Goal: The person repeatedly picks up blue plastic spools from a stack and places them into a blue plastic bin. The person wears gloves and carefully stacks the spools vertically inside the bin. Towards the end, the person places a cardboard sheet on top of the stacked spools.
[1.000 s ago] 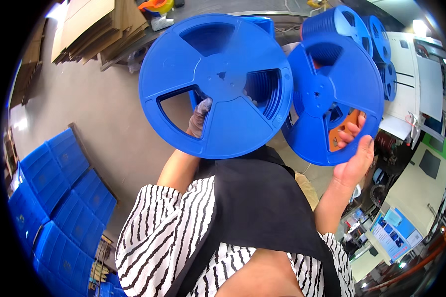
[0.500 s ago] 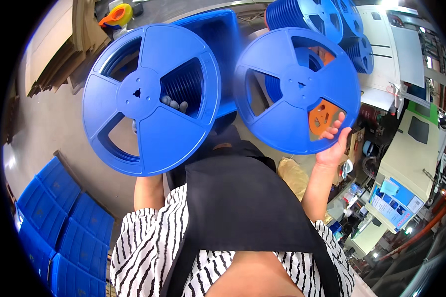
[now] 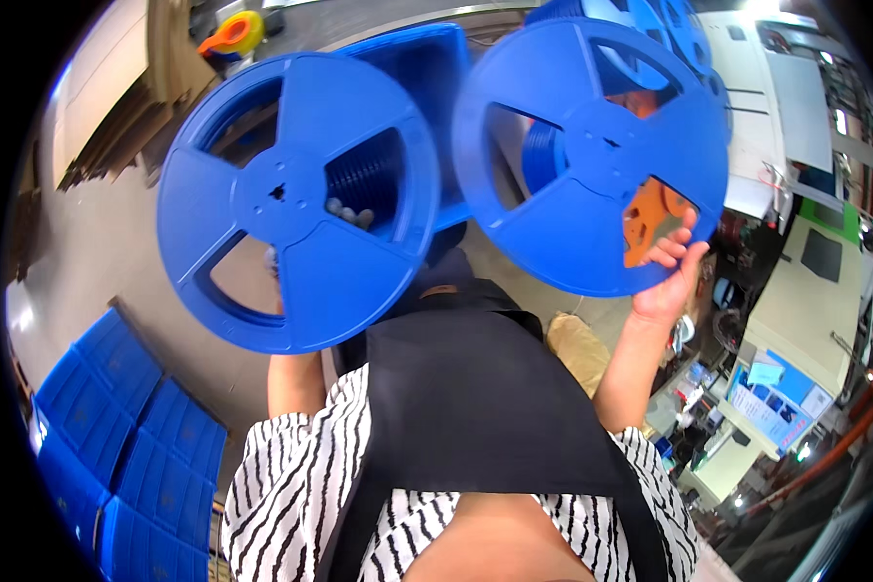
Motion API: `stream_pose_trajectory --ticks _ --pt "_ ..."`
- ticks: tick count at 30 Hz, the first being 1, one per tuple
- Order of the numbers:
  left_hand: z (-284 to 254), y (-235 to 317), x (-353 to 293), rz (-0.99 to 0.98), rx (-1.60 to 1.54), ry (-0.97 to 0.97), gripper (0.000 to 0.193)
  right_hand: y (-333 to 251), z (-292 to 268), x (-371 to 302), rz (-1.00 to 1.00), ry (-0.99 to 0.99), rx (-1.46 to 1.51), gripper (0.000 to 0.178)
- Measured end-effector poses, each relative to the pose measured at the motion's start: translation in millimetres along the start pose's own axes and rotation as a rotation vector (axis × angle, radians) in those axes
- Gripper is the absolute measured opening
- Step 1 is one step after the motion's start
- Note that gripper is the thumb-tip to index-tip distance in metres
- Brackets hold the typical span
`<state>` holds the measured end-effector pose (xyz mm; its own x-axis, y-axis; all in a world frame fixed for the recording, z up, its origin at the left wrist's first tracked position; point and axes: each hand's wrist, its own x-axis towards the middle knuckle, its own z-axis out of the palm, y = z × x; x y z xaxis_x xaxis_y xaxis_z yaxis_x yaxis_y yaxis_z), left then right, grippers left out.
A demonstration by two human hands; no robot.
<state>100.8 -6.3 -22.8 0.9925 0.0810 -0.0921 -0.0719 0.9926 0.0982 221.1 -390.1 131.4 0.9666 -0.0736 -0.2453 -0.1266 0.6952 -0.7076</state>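
Two large blue plastic reels with three-spoke faces are held up side by side. Behind the left reel [image 3: 301, 194] is my left hand [image 3: 349, 212]; grey-covered fingertips show through one window, and the rest is mostly hidden. Extra edges inside its windows suggest thickness or more than one reel; I cannot tell which. My right hand [image 3: 671, 272], bare-fingered, grips the right reel [image 3: 601, 145] at its lower right rim, with fingers through a window and thumb outside. The right reel is tilted. Through its windows an orange part [image 3: 645, 218] shows behind.
A blue bin [image 3: 446, 68] stands behind the reels, with dark ridged edges inside. More blue reels [image 3: 689, 29] are stacked at the far right. Cardboard sheets [image 3: 107, 78] and a tape dispenser [image 3: 233, 34] lie far left. Blue crates [image 3: 116, 427] are piled at near left; machines [image 3: 805, 301] line the right.
The right reel has moved slightly up and right with my right hand and tilted more. The left reel has shifted slightly right and down. Both hands keep their hold.
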Motion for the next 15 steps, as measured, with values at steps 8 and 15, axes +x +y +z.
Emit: stream_pose_trajectory --ticks 8,15 --pt "0 11 -13 -0.130 0.099 0.242 0.067 18 54 -9 -0.115 -0.034 -0.196 0.056" --pt "-38 -18 12 -0.151 0.433 0.400 0.046 71 124 -31 -0.163 -0.395 -0.614 0.058"
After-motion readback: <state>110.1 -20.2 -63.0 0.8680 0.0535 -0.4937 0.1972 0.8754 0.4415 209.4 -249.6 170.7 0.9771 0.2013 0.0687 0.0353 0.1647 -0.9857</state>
